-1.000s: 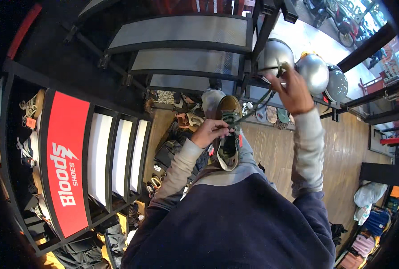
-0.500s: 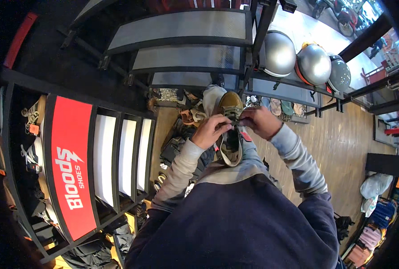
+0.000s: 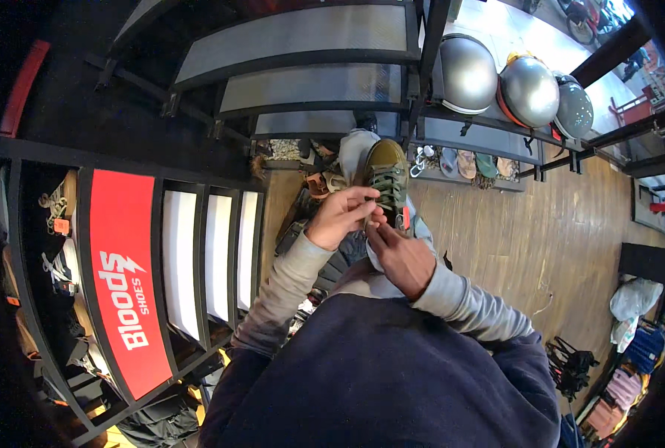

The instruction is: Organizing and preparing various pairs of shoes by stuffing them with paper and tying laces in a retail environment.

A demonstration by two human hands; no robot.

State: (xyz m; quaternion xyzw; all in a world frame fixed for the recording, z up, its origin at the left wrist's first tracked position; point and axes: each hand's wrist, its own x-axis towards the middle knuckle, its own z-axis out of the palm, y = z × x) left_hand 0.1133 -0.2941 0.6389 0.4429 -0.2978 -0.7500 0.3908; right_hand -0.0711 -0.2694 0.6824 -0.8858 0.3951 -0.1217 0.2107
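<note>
An olive-green sneaker [image 3: 387,160] with a brown-green toe and crossed laces [image 3: 388,181] points away from me over my lap. My left hand [image 3: 342,216] is closed in a pinch at the shoe's left side. Just below it, my right hand [image 3: 403,259] has its thumb and fingers pinched together, almost touching the left fingertips. A shoelace end seems to lie between the fingers of both, though little of it shows. Beside the right hand, a small red-orange tag [image 3: 406,217] hangs at the shoe's side. My hands cover the shoe's heel and opening.
A black shelf unit with a red sign panel [image 3: 123,284] stands at my left. Grey tiered shelves [image 3: 295,37] rise ahead. Silver helmets [image 3: 467,75] sit on a rack, with sandals [image 3: 467,164] beneath. Black straps [image 3: 570,366] lie on the wooden floor [image 3: 526,246] at right.
Both hands have come off the middle of the laces and drawn together at the shoe's left side. My right hand moved left and nearer to me. The lacing now shows uncovered.
</note>
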